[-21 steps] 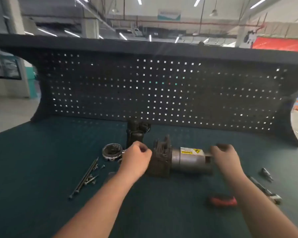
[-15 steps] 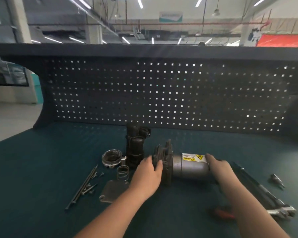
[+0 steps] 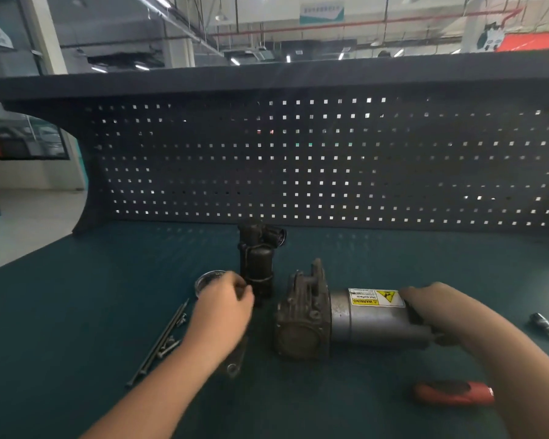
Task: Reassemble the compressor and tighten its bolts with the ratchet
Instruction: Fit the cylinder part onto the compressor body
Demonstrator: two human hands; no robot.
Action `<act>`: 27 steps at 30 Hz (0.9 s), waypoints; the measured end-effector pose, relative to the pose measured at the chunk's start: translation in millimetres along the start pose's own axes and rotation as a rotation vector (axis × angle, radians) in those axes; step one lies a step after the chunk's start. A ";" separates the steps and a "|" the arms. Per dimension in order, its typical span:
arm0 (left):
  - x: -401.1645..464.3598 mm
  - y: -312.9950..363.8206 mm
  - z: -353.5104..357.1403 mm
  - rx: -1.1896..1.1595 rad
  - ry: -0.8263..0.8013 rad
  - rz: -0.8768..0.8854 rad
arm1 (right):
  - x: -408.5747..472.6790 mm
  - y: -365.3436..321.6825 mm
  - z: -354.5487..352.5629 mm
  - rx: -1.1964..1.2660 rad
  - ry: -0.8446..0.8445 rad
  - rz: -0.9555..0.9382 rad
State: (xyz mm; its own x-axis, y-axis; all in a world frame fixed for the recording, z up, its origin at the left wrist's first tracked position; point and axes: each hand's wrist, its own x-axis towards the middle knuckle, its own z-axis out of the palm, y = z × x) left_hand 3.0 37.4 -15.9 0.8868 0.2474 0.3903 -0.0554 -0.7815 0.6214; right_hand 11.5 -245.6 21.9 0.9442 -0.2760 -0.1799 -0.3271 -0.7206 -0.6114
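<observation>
Our left hand [image 3: 222,308] had left the compressor [image 3: 346,321] for the cylinder [image 3: 255,261], fingers curled (contents hidden). Our right hand [image 3: 431,308] clasped the compressor's right end; its long axis ran left-right.

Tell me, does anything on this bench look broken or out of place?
Nothing looks broken. The compressor lies on its side, apart from the black cylinder standing behind it, and long bolts lie loose on the mat, so it is simply in pieces.

We note a dim bench [image 3: 76,312] under bright ceiling strip lights [image 3: 235,61] behind. Daylight shows through the holes of the backlit pegboard [image 3: 330,160], which reads nearly black. Shadows on the mat are soft and faint. Wide-angle bowing curves the shelf edge and corners. Both forearms are smeared; the warning label [image 3: 376,297] stays legible.
</observation>
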 end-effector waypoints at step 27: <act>52.9 45.0 3.3 -0.270 0.023 0.278 | -30.6 -39.1 24.3 1.231 -0.122 -0.319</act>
State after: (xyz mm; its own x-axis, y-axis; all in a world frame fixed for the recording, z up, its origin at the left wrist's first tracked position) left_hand 48.9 13.4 30.5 0.8103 0.0623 0.5827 -0.4140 -0.6428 0.6445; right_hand -3.7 -193.6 32.6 0.9927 -0.0932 0.0765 0.1037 0.3369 -0.9358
